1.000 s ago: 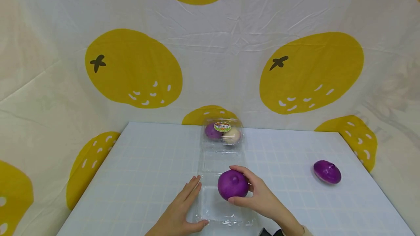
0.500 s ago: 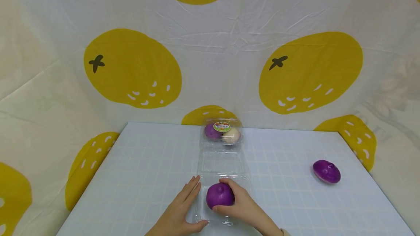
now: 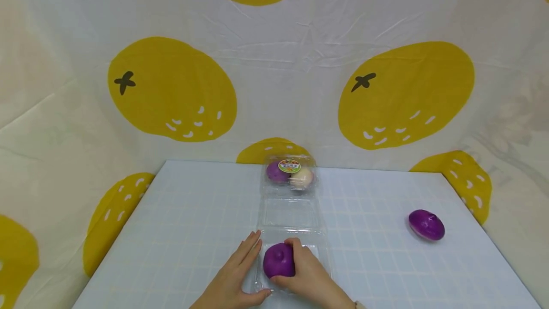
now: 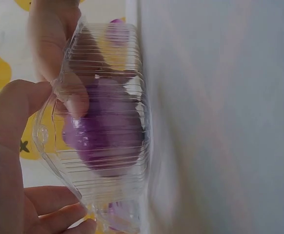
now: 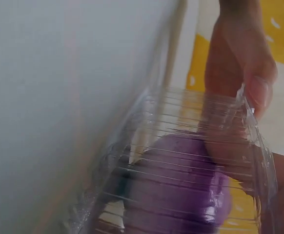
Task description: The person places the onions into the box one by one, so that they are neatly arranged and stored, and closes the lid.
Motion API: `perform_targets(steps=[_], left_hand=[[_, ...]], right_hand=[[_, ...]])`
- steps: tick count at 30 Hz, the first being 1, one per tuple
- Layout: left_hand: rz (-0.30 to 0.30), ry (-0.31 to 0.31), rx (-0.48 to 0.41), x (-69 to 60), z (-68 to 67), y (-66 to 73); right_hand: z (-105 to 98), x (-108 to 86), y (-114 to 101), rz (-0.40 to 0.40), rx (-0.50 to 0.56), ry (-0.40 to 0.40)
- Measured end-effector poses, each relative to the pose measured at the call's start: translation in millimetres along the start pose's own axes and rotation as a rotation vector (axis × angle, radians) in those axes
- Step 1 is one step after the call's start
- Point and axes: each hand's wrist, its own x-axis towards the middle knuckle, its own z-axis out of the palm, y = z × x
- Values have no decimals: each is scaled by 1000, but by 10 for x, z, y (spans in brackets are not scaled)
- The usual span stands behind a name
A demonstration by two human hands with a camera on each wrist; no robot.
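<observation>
The right hand [image 3: 310, 274] grips a purple onion [image 3: 277, 262] from its right side — inside a clear plastic container [image 3: 316, 241] — while the left hand [image 3: 231, 274], fingers outstretched, touches the container's left edge.

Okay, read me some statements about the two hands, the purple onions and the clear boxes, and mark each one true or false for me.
1. The right hand holds a purple onion in the open clear box. True.
2. The left hand holds an onion too. False: it touches the side of the open clear box.
3. Another onion lies on the table, right of the boxes. True.
4. The closed box holds two purple pieces. False: one purple piece and one pale piece.
5. A label is on the closed box. True.
6. The lid covers the held onion. False: it lies open on the far side.
</observation>
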Motion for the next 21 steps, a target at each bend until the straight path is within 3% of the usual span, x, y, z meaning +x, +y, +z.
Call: perform_targets(steps=[7,17,21], left_hand=[[23,6,-17,8,-16,-12],[114,77,-2,13,18,-53],[121,78,-3,6,14,-53]], right_hand=[[44,27,14,-58,-54,78],[44,28,15,-144,-122,166],[46,26,18,-163,-98,175]])
